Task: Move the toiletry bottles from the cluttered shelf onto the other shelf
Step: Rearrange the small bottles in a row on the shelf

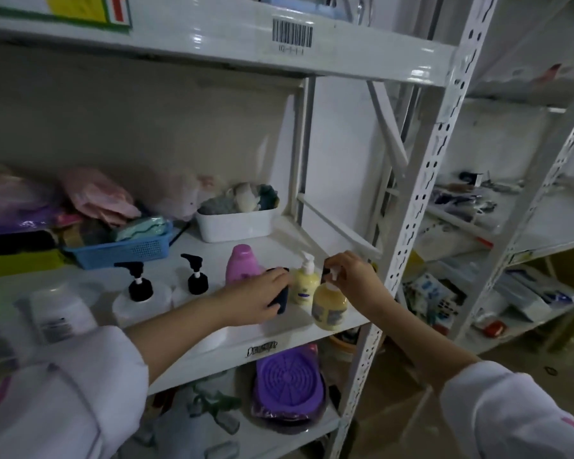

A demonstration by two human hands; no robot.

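Note:
My left hand (262,294) wraps around a dark blue bottle (280,301) standing on the white middle shelf (246,332). My right hand (353,273) pinches the white pump head of a round yellow soap bottle (328,308) at the shelf's front right corner. Between them stands a smaller pale yellow pump bottle (304,283). A pink bottle (242,263) stands just behind my left hand. Two clear bottles with black pumps (140,289) (196,276) stand to the left, and a white bottle (60,313) lies blurred at the far left.
A blue basket (120,250) of cloths and a white tub (237,223) of sponges sit at the back of the shelf. A perforated white upright (408,246) rises at the right. A purple round item (287,384) lies on the shelf below. Another cluttered rack (511,226) stands to the right.

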